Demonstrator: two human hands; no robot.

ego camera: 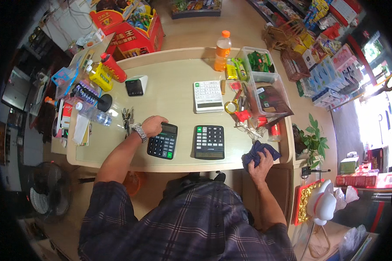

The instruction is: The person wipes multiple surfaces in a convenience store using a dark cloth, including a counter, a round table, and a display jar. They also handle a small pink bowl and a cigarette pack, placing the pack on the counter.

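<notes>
My left hand is at the upper left corner of a black desk calculator, its fingers closed over the far edge beside the display. A metal-banded wristwatch is on that wrist. At the desk's near right corner, my right hand grips a crumpled dark blue cloth. Between the hands lies a second black calculator, display end towards me. Beyond it a white calculator rests with its display also nearest me. A bunch of keys lies just past my left wrist.
On the pale desk are a black-and-white box-shaped device, an orange drink bottle and a magnifying glass. Clear plastic bins line the right side. Several bottles crowd the left. A fan stands at lower left.
</notes>
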